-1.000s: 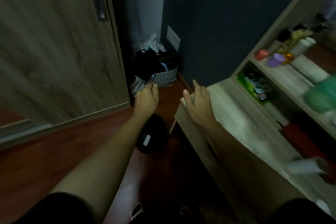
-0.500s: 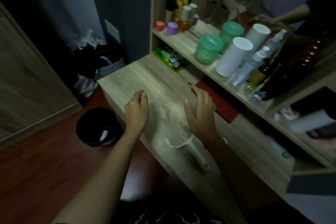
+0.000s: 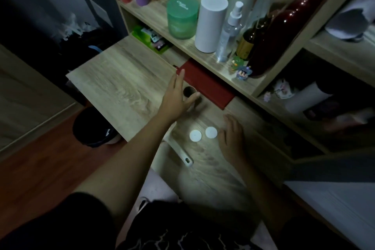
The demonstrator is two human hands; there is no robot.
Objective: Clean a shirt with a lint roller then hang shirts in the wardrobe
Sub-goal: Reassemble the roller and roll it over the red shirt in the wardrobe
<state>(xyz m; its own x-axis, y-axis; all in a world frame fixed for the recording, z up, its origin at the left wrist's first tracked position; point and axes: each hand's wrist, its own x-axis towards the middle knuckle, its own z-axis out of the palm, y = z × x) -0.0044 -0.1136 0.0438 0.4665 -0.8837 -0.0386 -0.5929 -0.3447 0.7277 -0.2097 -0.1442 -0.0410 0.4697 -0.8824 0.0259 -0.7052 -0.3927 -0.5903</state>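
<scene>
A white lint roller handle (image 3: 181,153) lies on the wooden desk (image 3: 121,85), just right of my left forearm. Further back a small brown cardboard tube (image 3: 194,97) stands on the desk. My left hand (image 3: 176,97) stretches over it, fingers spread, the thumb against the tube's side. My right hand (image 3: 231,137) rests palm down on the desk, empty, beside two white discs (image 3: 203,134). A dark cloth with white lines (image 3: 182,235) shows at the bottom edge. No wardrobe rail or hanger is in view.
A red book (image 3: 207,85) lies under the shelf (image 3: 203,55), which carries green jars (image 3: 182,18), white cylinders (image 3: 211,24), a spray bottle (image 3: 229,32) and dark bottles. A black bin (image 3: 91,128) stands on the wooden floor, left of the desk.
The view swung from the floor corner and wooden door to the desk. My left hand reached forward onto the cardboard tube. My right hand settled beside the two white discs.
</scene>
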